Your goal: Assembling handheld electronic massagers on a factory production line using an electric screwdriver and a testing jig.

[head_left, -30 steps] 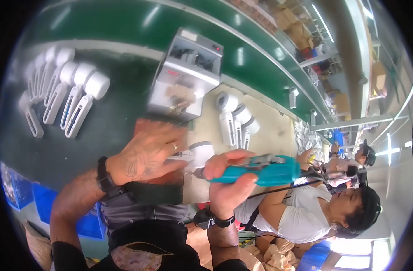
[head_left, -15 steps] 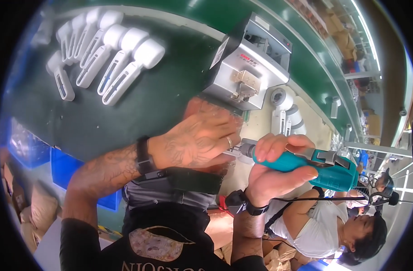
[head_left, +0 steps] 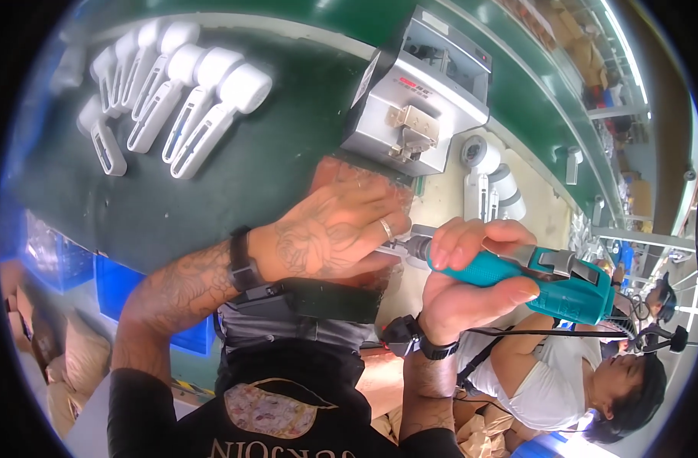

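Note:
My right hand (head_left: 471, 267) is wrapped around a teal electric screwdriver (head_left: 574, 290), which lies nearly level with its tip pointing left. The tip meets a white handheld fan (head_left: 394, 249) held in the fingers of my left hand (head_left: 333, 229). Most of this fan is hidden by both hands; its slotted handle shows between them. Under my left hand is a reddish-brown pad (head_left: 335, 172) at the bench edge. Just beyond the hands sits a silver and black machine (head_left: 417, 99) with a metal fixture on its front.
Several white handheld fans (head_left: 246, 85) lie in a row on the dark green bench (head_left: 280, 160) at far left. Two more fans (head_left: 482, 156) lie right of the machine. Blue bins (head_left: 112, 286) stand below the left edge. A co-worker in a white shirt (head_left: 547, 382) is at right.
The view has shifted slightly. Both hands keep their grip, and the screwdriver tip stays at the fan between them.

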